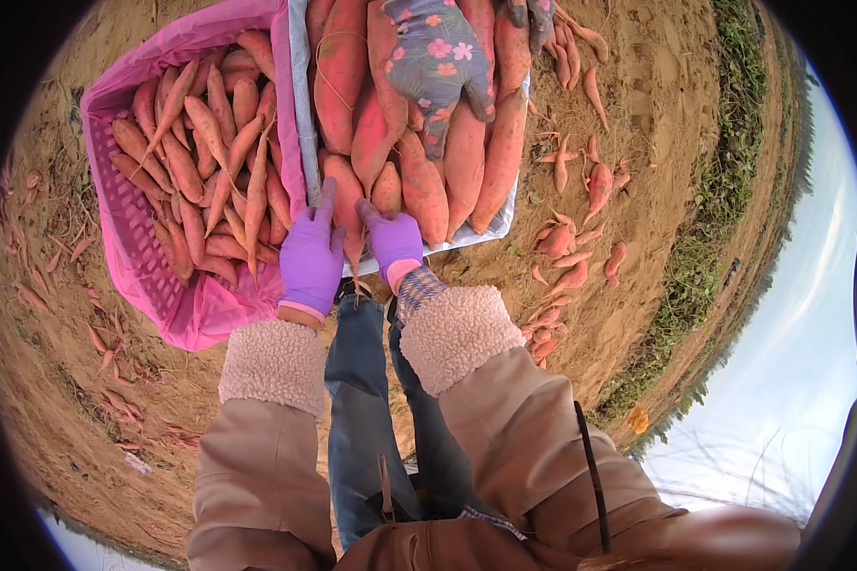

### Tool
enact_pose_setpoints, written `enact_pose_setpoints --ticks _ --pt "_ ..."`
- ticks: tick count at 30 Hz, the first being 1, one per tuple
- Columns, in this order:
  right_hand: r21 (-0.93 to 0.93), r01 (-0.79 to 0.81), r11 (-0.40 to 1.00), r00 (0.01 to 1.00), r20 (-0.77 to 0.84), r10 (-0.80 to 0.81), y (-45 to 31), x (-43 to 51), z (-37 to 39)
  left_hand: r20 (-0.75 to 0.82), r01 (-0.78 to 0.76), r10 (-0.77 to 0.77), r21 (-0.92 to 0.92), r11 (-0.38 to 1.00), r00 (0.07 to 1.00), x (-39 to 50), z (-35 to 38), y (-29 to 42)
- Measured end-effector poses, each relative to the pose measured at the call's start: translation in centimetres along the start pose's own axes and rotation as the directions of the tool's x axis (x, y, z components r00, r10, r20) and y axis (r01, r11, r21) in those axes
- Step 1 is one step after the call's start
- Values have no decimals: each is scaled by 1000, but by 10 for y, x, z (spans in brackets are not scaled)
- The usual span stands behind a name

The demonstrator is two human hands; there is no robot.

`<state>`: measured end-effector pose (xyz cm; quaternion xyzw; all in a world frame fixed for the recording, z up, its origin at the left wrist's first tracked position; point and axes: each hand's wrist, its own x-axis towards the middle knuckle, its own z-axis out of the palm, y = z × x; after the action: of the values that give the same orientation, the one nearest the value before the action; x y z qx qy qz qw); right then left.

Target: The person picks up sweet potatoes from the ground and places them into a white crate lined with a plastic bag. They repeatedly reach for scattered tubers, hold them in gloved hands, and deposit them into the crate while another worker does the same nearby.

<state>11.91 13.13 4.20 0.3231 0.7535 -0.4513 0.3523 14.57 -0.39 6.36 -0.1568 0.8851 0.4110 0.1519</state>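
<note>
A tapered sweet potato [344, 200] with a long thin tail lies at the near left corner of a lined crate [505, 218], among several large sweet potatoes. My left hand [311, 257], in a purple glove, has its fingers along the left side of this root and its thumb on it. On the other side, my purple-gloved right hand [396, 239] points its index finger at the root's edge. A short sweet potato [386, 190] sits just beyond that hand. Its curled fingers are partly hidden, so its grip is unclear.
Left stands a pink-lined crate [203, 314] full of slimmer sweet potatoes [214, 143]. Another person's flower-patterned gloved hand [439, 61] rests on the large roots; dark gloved fingertips [539, 21] show beside it. Loose sweet potatoes [560, 239] lie on the soil, right, near green vines [710, 193].
</note>
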Motion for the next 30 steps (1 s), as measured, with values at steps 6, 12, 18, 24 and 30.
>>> enact_pose_setpoints --ticks 6,12,18,24,30 --pt "194 -275 942 945 233 228 -12 9 -4 70 74 -65 -125 989 995 77 7 21" --pt "546 -258 797 813 569 -127 -27 -14 -39 99 75 -73 -10 997 992 85 12 19" --pt "183 -247 952 931 318 180 14 -26 -25 143 67 -71 29 997 987 91 10 18" --pt "-295 97 950 994 68 -80 6 -5 -7 106 51 -58 61 997 993 88 14 12" --pt "-378 207 903 976 138 -166 -14 1 -18 101 99 -102 39 994 990 86 13 23"
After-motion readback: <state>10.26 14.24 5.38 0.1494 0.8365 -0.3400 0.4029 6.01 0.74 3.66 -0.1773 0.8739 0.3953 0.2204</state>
